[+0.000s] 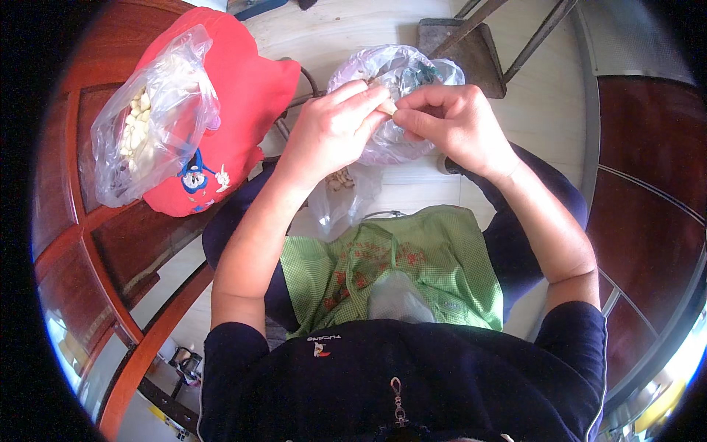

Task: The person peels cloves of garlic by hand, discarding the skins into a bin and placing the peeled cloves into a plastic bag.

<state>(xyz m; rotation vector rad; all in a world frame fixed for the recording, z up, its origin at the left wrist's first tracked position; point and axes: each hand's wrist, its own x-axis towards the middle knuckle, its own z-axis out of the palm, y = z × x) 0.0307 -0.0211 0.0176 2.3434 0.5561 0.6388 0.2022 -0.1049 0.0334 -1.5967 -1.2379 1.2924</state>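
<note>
Above a bin lined with a clear plastic bag (397, 146), my two hands meet at a small pale garlic clove (389, 106). My left hand (337, 121) grips the clove between thumb and fingers. From the other side, my right hand (453, 119) pinches its tip between thumb and forefinger. Part of the clove is hidden by the fingers. Below my left wrist, a clear bag (342, 207) holds several brownish cloves (339, 179). To the left, another clear plastic bag (182, 72) contains many whitish peeled cloves (136, 124).
The bag of peeled cloves rests on a red cushion (243, 88) with a cartoon figure, over a reddish wooden seat (110, 221). A green checked cloth (442, 248) covers my lap. A metal dustpan (464, 50) stands beyond the bin. Dark red cabinet panels (646, 138) line the right side.
</note>
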